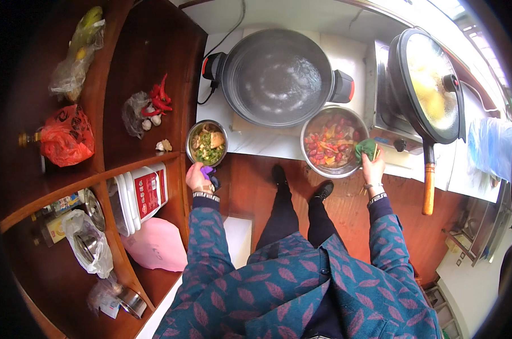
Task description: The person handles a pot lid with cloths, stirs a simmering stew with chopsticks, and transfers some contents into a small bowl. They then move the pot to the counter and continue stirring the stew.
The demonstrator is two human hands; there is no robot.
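My left hand (pixel 198 177) grips the near rim of a small metal bowl (pixel 206 146) through a purple and dark cloth (pixel 209 173); the bowl holds food with chopped greens. A green cloth (pixel 366 148) is in my right hand (pixel 372 166), pressed to the right rim of a larger metal bowl (pixel 335 163). Thin sticks, seemingly chopsticks (pixel 376 151), show between its fingers. That bowl contains red dates, red pieces and yellow strips in liquid. Just beyond the two bowls, a wide black electric pan (pixel 277 78) stands on the white counter, with clear liquid in it.
At right, a lidded wok (pixel 432 84) with a wooden handle (pixel 428 182) sits on a gas stove (pixel 393 114). Wooden shelves (pixel 145 163) at left hold red chillies (pixel 160 99), garlic, bags, bottles and a white plastic tub (pixel 147 195). A power cord (pixel 228 36) runs behind the pan.
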